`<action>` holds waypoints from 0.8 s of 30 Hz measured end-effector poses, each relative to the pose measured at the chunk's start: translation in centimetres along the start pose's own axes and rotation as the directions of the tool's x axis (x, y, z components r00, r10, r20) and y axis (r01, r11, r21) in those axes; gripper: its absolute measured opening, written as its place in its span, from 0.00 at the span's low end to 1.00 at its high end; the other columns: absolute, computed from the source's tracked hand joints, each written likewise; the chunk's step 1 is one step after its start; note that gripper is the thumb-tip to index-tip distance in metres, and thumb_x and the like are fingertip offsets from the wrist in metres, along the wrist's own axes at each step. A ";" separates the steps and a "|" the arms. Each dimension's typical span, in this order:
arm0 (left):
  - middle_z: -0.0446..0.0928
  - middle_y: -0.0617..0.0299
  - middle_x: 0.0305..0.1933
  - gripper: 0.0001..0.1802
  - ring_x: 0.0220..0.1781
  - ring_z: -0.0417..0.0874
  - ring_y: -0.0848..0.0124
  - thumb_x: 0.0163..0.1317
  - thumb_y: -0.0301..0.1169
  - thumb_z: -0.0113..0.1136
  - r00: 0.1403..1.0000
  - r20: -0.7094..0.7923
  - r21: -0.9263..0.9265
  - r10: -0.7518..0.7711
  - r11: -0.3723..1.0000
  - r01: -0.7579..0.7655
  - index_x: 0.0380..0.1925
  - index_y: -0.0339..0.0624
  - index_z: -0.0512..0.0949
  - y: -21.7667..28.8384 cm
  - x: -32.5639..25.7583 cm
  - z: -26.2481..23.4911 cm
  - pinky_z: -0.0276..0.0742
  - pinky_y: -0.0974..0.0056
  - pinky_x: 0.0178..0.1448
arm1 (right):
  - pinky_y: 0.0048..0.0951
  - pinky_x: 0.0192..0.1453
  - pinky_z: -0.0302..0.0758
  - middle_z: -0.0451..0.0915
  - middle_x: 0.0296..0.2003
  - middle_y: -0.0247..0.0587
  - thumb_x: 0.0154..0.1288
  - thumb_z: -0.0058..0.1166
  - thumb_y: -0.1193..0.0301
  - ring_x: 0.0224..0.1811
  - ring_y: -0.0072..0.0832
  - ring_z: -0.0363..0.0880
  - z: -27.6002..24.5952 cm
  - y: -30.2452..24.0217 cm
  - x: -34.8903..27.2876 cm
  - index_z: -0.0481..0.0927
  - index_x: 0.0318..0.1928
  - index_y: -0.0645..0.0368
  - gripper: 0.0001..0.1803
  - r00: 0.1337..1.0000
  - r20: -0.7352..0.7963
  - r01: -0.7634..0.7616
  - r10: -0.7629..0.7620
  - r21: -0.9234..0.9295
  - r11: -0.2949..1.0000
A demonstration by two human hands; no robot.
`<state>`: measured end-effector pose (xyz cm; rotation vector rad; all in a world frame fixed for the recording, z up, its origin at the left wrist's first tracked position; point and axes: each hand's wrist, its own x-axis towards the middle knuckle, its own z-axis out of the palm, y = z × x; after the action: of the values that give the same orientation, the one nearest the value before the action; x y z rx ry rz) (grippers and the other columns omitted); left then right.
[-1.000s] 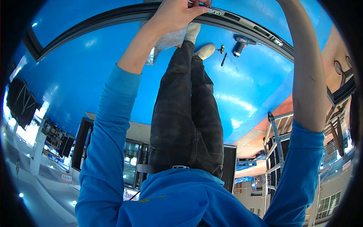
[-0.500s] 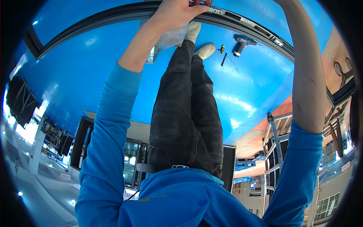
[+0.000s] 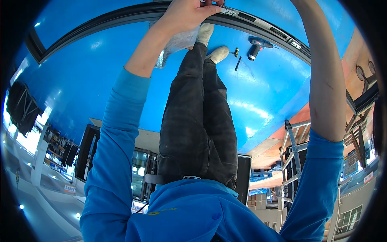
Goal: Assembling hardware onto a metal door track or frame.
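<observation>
— Where is the work being done?

— A small metal fitting (image 3: 227, 11) is being handled on the dark frame rail (image 3: 121, 20) that curves along the far edge of the blue floor (image 3: 88, 80), just beyond the person's shoes.

— How far along can it be judged?

— Midway, it would seem. Other fittings (image 3: 293, 41) are already seen seated in the rail to the right, while a cordless drill (image 3: 255, 46) and a couple of small bits (image 3: 237, 58) are left lying on the floor near the shoes, untouched.

— And the hands?

— The left hand (image 3: 187, 14) is closed down, its fingertips pinched on the fitting at the rail; a crumpled clear plastic bag (image 3: 177, 42) is seen just under the wrist, though whether it is gripped cannot be told. The right hand is cut off by the picture's top edge, only its forearm (image 3: 322, 76) being shown, so its state cannot be told.

— Anything else around?

— Metal racks (image 3: 292, 161) are seen beyond the floor's edge.
</observation>
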<state>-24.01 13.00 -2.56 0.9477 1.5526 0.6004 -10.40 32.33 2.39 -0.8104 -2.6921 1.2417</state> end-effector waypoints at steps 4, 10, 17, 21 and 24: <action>0.83 0.56 0.44 0.30 0.39 0.79 0.71 0.68 0.15 0.64 0.999 0.014 0.026 0.039 0.999 -0.039 0.69 0.38 0.70 -0.5 0.3 -0.1 0.77 0.71 0.47 | 0.28 0.48 0.77 0.87 0.35 0.39 0.80 0.54 0.64 0.36 0.29 0.79 0.5 1.5 -0.2 0.88 0.53 0.63 0.17 0.998 -0.038 0.051 -0.047 0.112 0.992; 0.82 0.56 0.45 0.30 0.40 0.79 0.71 0.68 0.15 0.64 0.992 0.054 0.089 0.112 0.989 -0.116 0.69 0.38 0.70 -1.4 0.6 -0.5 0.76 0.70 0.47 | 0.29 0.51 0.77 0.88 0.39 0.40 0.78 0.53 0.69 0.39 0.30 0.80 -1.2 2.4 -0.7 0.85 0.55 0.67 0.15 0.973 0.216 -0.123 -0.085 0.788 0.603; 0.82 0.56 0.46 0.30 0.41 0.79 0.71 0.68 0.15 0.63 0.982 0.096 0.158 0.164 0.971 -0.178 0.69 0.38 0.70 -1.7 1.5 -0.1 0.76 0.70 0.48 | 0.30 0.55 0.77 0.88 0.43 0.44 0.72 0.49 0.76 0.44 0.32 0.81 1.0 3.6 -0.9 0.84 0.53 0.68 0.15 0.993 -0.009 0.111 -0.117 0.400 0.910; 0.82 0.57 0.46 0.30 0.41 0.79 0.71 0.68 0.15 0.63 0.923 0.070 0.116 0.379 0.916 -0.384 0.69 0.38 0.71 -5.5 2.2 -1.2 0.76 0.70 0.49 | 0.32 0.57 0.77 0.87 0.43 0.44 0.69 0.46 0.75 0.44 0.32 0.80 2.3 1.1 -0.1 0.85 0.49 0.67 0.16 0.994 -0.069 0.100 -0.082 0.330 0.939; 0.82 0.57 0.46 0.30 0.41 0.79 0.72 0.68 0.15 0.63 0.934 0.083 0.107 0.349 0.928 -0.356 0.70 0.39 0.70 -4.1 2.6 -0.4 0.76 0.70 0.49 | 0.32 0.57 0.76 0.86 0.42 0.44 0.70 0.45 0.73 0.43 0.33 0.79 2.2 2.2 1.4 0.85 0.47 0.67 0.16 0.998 -0.066 0.031 -0.013 0.288 0.957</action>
<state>-25.44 13.03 -7.26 1.3432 1.3825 0.7258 -11.21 32.66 -0.96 -0.7629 -2.3839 1.5282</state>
